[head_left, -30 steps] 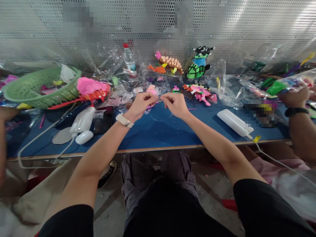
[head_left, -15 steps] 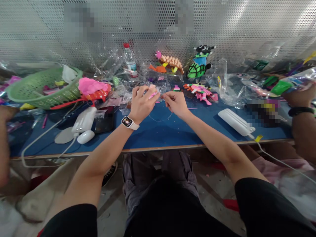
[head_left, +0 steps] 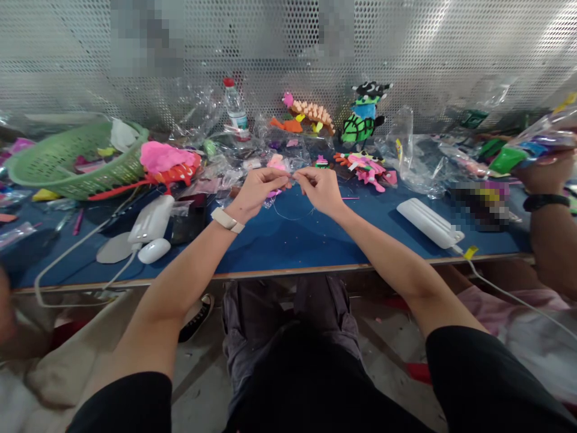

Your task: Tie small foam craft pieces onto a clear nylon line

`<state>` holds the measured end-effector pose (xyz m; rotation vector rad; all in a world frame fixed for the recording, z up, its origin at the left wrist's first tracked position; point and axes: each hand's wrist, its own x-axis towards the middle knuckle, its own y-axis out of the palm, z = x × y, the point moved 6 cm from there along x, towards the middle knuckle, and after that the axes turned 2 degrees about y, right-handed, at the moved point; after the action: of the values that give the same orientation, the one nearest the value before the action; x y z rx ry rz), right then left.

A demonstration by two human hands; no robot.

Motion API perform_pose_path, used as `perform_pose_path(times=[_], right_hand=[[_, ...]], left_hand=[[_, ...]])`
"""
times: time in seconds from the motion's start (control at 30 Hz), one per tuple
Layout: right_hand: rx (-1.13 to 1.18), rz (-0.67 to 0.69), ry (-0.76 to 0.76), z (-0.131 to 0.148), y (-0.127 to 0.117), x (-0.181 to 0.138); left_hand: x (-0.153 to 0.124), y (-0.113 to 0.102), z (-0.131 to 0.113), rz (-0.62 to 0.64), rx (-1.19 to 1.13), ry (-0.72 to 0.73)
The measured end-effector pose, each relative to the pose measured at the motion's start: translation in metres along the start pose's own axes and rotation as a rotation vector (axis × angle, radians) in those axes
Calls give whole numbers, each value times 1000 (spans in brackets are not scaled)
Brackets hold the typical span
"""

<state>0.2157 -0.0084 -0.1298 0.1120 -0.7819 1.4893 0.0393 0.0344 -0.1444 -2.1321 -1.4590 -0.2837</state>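
Over the middle of the blue table, my left hand (head_left: 260, 191) and my right hand (head_left: 320, 189) meet at the fingertips. Each pinches thumb against forefinger. A thin pale thread (head_left: 293, 219) hangs below in a loose loop, its ends rising toward the two hands. My right fingers appear closed on the thread; what the left fingertips hold is too small to make out. Bright pink pieces (head_left: 276, 161) show just behind my left hand, and a magenta bit (head_left: 273, 194) shows under its fingers. It is unclear whether the left hand holds these.
A green basket (head_left: 76, 189), a pink-and-red clay figure (head_left: 169, 162), white power banks (head_left: 153, 219) (head_left: 430, 222) and a mouse (head_left: 154, 251) lie about. Behind stand a bottle (head_left: 237, 111) and several clay figures (head_left: 358, 120) amid plastic wrap. Another person's hand (head_left: 547, 168) is at right.
My left hand has turned over and its fingers have come in to a pinch against my right fingertips. Its watch face has rolled out of sight. My right hand stays nearly still.
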Motion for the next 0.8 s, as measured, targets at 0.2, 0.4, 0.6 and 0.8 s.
perform_pose_path(times=[0.2,0.4,0.6,0.8], right_hand=[[12,-14,17,0,-1,2],[6,-23,47,-3,-1,3],[1,-45,68,-10,-4,6],[36,-2,73,-6,-2,4]], left_hand=[[-7,3,-18,-2,342,171],[-9,7,-17,38,732,302],[-10,5,-21,32,721,330],[-5,-2,-23,-74,417,227]])
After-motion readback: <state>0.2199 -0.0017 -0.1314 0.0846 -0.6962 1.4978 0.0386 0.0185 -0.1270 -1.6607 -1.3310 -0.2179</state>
